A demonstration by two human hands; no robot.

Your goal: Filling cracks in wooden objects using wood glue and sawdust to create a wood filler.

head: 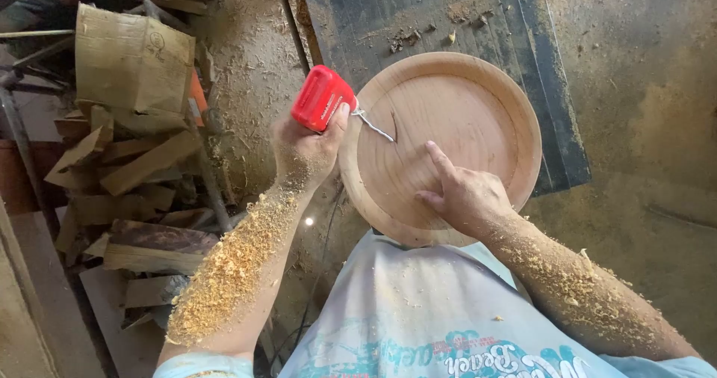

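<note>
1 brown cardboard box [131, 63], boxy, dented, upper left atop wood scrap pile [134, 176].

A cardboard box [131, 60] sits above a heap of wood offcuts [134, 199] at left — a dark mat [538, 72] lies on the sawdust-covered floor [642, 87] — a black cable [317, 273] trails below

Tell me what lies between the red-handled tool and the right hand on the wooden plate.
Only bare plate wood, crossed by the red-handled tool's thin metal tip and a dark crack beside it. The right hand presses flat below; seen in the head view.
</note>
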